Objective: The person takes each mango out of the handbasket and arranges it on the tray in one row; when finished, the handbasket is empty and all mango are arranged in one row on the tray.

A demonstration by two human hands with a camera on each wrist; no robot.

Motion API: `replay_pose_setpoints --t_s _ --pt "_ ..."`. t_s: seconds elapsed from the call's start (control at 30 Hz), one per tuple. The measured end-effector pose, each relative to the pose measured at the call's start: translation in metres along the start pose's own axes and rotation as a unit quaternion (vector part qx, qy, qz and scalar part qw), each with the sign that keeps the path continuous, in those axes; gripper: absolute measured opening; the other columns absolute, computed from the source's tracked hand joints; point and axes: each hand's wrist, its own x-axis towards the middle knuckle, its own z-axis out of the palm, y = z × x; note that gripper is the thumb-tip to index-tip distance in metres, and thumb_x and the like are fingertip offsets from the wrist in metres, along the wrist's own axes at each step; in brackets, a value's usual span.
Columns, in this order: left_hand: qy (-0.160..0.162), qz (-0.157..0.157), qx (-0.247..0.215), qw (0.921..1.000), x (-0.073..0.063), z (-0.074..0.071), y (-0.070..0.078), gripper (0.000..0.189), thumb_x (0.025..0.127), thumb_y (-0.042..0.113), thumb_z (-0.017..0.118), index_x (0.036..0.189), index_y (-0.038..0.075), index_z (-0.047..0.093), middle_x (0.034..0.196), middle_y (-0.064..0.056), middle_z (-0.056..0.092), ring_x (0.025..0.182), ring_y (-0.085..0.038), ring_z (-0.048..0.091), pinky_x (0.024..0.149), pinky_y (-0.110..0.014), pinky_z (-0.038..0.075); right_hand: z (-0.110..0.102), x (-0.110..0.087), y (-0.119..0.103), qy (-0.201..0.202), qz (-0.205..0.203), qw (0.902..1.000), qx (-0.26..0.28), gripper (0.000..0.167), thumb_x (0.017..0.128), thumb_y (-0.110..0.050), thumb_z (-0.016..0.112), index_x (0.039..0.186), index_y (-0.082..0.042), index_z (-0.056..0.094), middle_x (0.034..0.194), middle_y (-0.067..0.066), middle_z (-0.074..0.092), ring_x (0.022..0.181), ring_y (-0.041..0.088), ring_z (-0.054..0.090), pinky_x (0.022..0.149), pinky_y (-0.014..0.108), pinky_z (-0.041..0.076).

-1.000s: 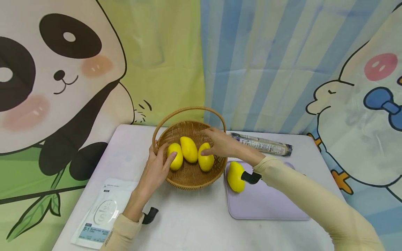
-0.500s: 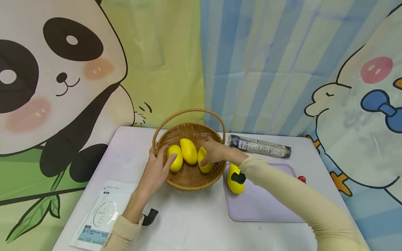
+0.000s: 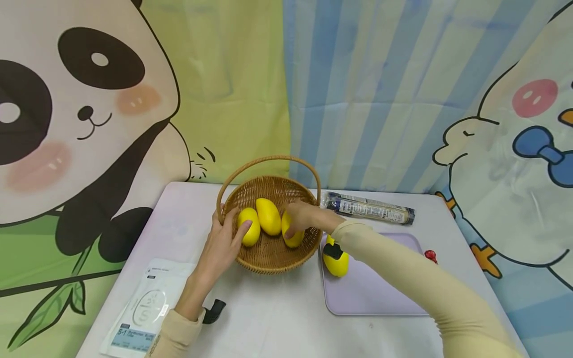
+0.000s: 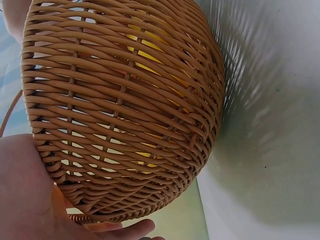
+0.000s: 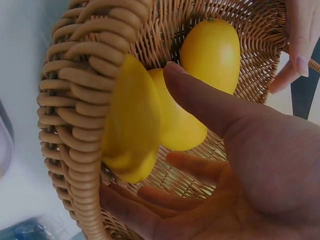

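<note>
A brown wicker basket point(image 3: 273, 261) with a tall handle holds three yellow mangoes: a left one point(image 3: 249, 233), a middle one point(image 3: 267, 217) and a right one point(image 3: 292, 239). My left hand point(image 3: 221, 243) grips the basket's left rim, thumb inside near the left mango and fingers outside. In the left wrist view, those fingers point(image 4: 135, 231) show past the weave. My right hand point(image 5: 240, 175) reaches into the basket over the right mango, thumb and fingers spread apart around it. Another mango point(image 3: 336, 264) lies on a lilac tray point(image 3: 376, 298), partly covered by a black wrist mount.
Behind the tray lies a long dark printed packet point(image 3: 371, 208). A small red item point(image 3: 430, 255) sits at the tray's right. A white pouch point(image 3: 145, 308) lies at the table's left, under the left forearm. A printed curtain point(image 3: 241, 89) hangs behind the table.
My right hand has moved down and slightly left over the right mango, covering more of it. My left hand stays on the basket rim. The red item has come into sight.
</note>
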Motion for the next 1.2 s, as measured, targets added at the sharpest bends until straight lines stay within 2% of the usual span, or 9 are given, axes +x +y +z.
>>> replay_pose_setpoints --t_s 0.2,0.43,0.73,1.0,1.2 --pt "0.002 0.001 0.001 1.0000 -0.001 0.001 -0.001 0.073 0.102 0.062 0.043 0.155 0.012 0.037 0.165 -0.029 0.009 0.135 -0.052 0.046 0.105 -0.064 0.043 0.005 0.005 0.000 0.001 0.011 0.9996 -0.025 0.097 0.083 -0.035 0.085 0.159 -0.009 0.031 0.157 0.016 0.043 0.149 0.036 0.034 0.120 0.048 0.033" --pt "0.002 0.003 0.006 1.0000 -0.001 0.002 0.001 0.074 0.102 0.061 0.046 0.155 0.011 0.037 0.163 -0.032 0.011 0.133 -0.052 0.048 0.104 -0.064 0.045 0.011 0.007 -0.001 0.011 0.018 0.9993 -0.032 0.102 0.081 -0.038 0.087 0.160 -0.009 0.029 0.156 0.017 0.044 0.145 0.035 0.040 0.118 0.047 0.037" --pt "0.006 0.006 0.005 1.0000 -0.001 0.002 0.001 0.073 0.102 0.059 0.047 0.155 0.011 0.037 0.163 -0.031 0.011 0.133 -0.052 0.048 0.103 -0.064 0.046 0.018 0.006 -0.003 0.022 0.028 0.9990 -0.026 0.108 0.077 -0.033 0.091 0.161 -0.008 0.027 0.157 0.030 0.031 0.131 0.036 0.053 0.108 0.045 0.047" --pt "0.006 0.008 0.002 1.0000 -0.001 0.002 0.000 0.072 0.102 0.060 0.047 0.155 0.011 0.038 0.164 -0.030 0.010 0.134 -0.051 0.048 0.104 -0.063 0.045 0.014 0.005 0.000 0.028 0.013 0.9991 -0.029 0.106 0.077 -0.032 0.091 0.160 -0.009 0.029 0.156 0.025 0.037 0.137 0.034 0.047 0.113 0.046 0.043" --pt "0.005 0.006 0.001 1.0000 0.000 0.002 -0.001 0.072 0.102 0.060 0.046 0.155 0.012 0.038 0.163 -0.031 0.011 0.135 -0.051 0.047 0.104 -0.063 0.045 0.000 -0.005 0.000 0.036 -0.017 0.9991 -0.017 0.091 0.078 -0.028 0.090 0.153 -0.008 0.041 0.147 0.020 0.047 0.131 0.030 0.049 0.108 0.044 0.047"
